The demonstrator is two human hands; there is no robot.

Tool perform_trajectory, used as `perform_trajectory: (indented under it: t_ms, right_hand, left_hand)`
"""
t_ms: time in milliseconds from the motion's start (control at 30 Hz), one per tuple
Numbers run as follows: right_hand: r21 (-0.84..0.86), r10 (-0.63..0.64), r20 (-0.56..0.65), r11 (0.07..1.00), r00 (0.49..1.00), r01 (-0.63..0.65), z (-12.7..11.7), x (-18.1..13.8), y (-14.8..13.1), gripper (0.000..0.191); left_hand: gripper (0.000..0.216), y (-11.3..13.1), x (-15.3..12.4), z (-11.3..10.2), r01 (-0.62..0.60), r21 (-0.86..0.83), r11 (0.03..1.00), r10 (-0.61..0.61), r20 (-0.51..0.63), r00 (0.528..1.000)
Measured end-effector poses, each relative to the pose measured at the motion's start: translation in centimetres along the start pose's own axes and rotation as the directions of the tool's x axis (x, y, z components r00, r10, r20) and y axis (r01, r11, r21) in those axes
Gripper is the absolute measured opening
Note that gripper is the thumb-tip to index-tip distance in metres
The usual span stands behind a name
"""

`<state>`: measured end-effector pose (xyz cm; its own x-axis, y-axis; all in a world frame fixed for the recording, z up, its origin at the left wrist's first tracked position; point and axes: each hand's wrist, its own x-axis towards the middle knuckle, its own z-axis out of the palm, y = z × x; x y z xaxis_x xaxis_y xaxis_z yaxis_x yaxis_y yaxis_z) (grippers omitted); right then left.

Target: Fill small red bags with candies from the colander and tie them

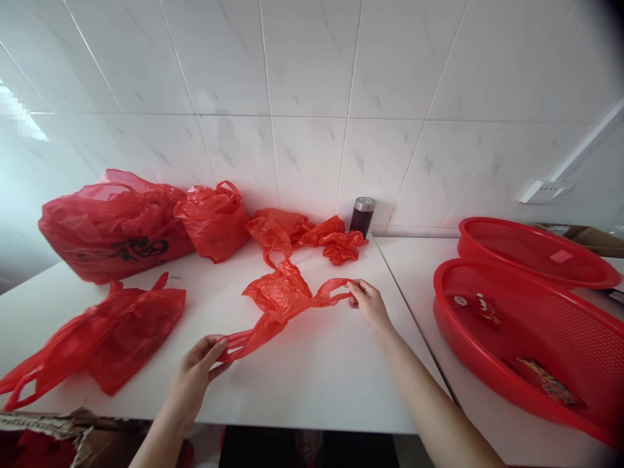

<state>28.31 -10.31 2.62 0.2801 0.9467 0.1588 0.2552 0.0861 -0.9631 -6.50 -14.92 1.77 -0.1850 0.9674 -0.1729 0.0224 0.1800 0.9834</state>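
A thin red plastic bag (280, 292) is stretched crumpled between my two hands, its body resting on the white table (312, 383). My left hand (202, 364) pinches one pair of handle loops at the near left. At the other end, my right hand (365, 300) grips the opposite handle between thumb and fingers. Behind the bag lie more crumpled red bags (280, 227), beside a dark flask (362, 218) with a silver lid. Another flattened red bag (131, 338) is spread left of my left hand.
Against the tiled wall stand a large filled red bag (117, 227) with black lettering and a smaller filled bag (217, 224). Two red plastic baskets (441, 286) sit at the right, the nearer holding a few small packets (548, 380). An open cardboard box (102, 445) is below the table's left front edge.
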Motion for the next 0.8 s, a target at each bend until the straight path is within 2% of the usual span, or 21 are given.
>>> perform_trajectory:
  t_ms: [33, 67, 100, 133, 167, 200, 233, 267, 300, 367, 433, 500, 567, 633, 667, 700, 733, 767, 800]
  right_hand:
    - [0.024, 0.011, 0.005, 1.0, 1.0, -0.011, -0.1, -0.4, -0.6, 0.041]
    - [0.045, 0.014, 0.011, 0.999, 1.0, -0.015, 0.0, -1.0, -1.3, 0.039]
    - [0.069, 0.011, 0.02, 0.998, 1.0, -0.013, 0.3, -1.5, -2.1, 0.037]
    - [0.097, 0.002, 0.035, 0.995, 0.999, -0.006, 0.6, -2.2, -3.0, 0.034]
    - [0.132, -0.01, 0.054, 0.991, 0.998, 0.003, 1.1, -2.8, -3.9, 0.032]
    - [0.172, -0.026, 0.078, 0.985, 0.997, 0.012, 1.5, -3.5, -4.9, 0.03]
    - [0.215, -0.042, 0.105, 0.976, 0.994, 0.019, 1.9, -4.2, -5.8, 0.029]
    - [0.257, -0.059, 0.134, 0.966, 0.989, 0.022, 2.2, -4.9, -6.6, 0.028]
    - [0.297, -0.073, 0.169, 0.955, 0.983, 0.02, 2.4, -5.5, -7.2, 0.028]
    - [0.387, -0.084, 0.234, 0.922, 0.969, -0.014, 2.1, -6.3, -8.1, 0.029]
    - [0.482, -0.066, 0.216, 0.875, 0.974, -0.048, 0.7, -6.5, -8.2, 0.03]
    - [0.529, -0.012, 0.093, 0.848, 0.996, -0.039, -1.5, -6.1, -7.9, 0.029]
    - [0.465, 0.011, -0.14, 0.884, 0.99, 0.056, -3.5, -5.9, -7.9, 0.02]
    - [0.244, -0.117, -0.394, 0.943, 0.911, 0.227, -4.2, -6.4, -8.4, 0.017]
    - [0.093, -0.252, -0.443, 0.942, 0.86, 0.324, -3.9, -6.9, -8.8, 0.019]
    - [-0.052, -0.409, -0.395, 0.904, 0.823, 0.424, -3.1, -7.5, -9.2, 0.019]
    - [-0.166, -0.547, -0.249, 0.837, 0.799, 0.521, -2.1, -8.1, -9.6, 0.017]
    - [-0.25, -0.62, -0.026, 0.764, 0.784, 0.595, -0.9, -8.5, -9.8, 0.016]
    - [-0.311, -0.609, 0.205, 0.702, 0.766, 0.641, 0.2, -8.7, -9.7, 0.019]
  left_hand:
    - [0.038, 0.4, -0.5, 0.2, -0.1, 0.068, 0.993, 0.105, -0.075, 0.992]
    - [0.036, 0.9, -1.2, 0.9, -0.231, 0.168, 0.958, 0.257, -0.154, 0.954]
    - [0.033, 1.4, -2.0, 2.0, -0.367, 0.289, 0.884, 0.432, -0.205, 0.878]
    - [0.027, 1.9, -2.9, 3.5, -0.481, 0.413, 0.774, 0.592, -0.203, 0.78]
    - [0.021, 2.3, -3.8, 5.1, -0.56, 0.522, 0.643, 0.715, -0.148, 0.684]
    - [0.015, 2.6, -4.4, 6.8, -0.606, 0.607, 0.515, 0.785, -0.05, 0.618]
    - [0.012, 2.8, -4.8, 8.4, -0.618, 0.673, 0.408, 0.805, 0.054, 0.59]
    - [0.013, 2.8, -4.8, 9.9, -0.606, 0.724, 0.329, 0.791, 0.139, 0.596]
    - [0.016, 2.6, -4.5, 11.0, -0.574, 0.769, 0.279, 0.761, 0.188, 0.621]
    - [0.022, 2.0, -2.7, 12.0, -0.48, 0.845, 0.237, 0.694, 0.198, 0.692]
    - [0.024, 1.5, -0.3, 11.4, -0.386, 0.889, 0.247, 0.62, 0.161, 0.768]
    - [0.027, 1.4, 1.8, 9.9, -0.34, 0.902, 0.267, 0.542, 0.151, 0.826]
    - [0.034, 2.0, 2.8, 8.5, -0.355, 0.89, 0.285, 0.483, 0.186, 0.855]
    - [0.043, 2.9, 2.6, 7.9, -0.402, 0.869, 0.289, 0.455, 0.244, 0.856]
    - [0.046, 3.5, 2.1, 8.0, -0.427, 0.852, 0.302, 0.444, 0.271, 0.854]
    - [0.046, 4.2, 1.5, 8.4, -0.456, 0.828, 0.326, 0.433, 0.298, 0.851]
    - [0.045, 4.9, 0.8, 8.9, -0.485, 0.801, 0.35, 0.427, 0.325, 0.844]
    - [0.043, 5.6, 0.0, 9.4, -0.517, 0.765, 0.384, 0.421, 0.353, 0.835]
    - [0.042, 6.3, -0.8, 9.8, -0.55, 0.711, 0.438, 0.411, 0.386, 0.826]
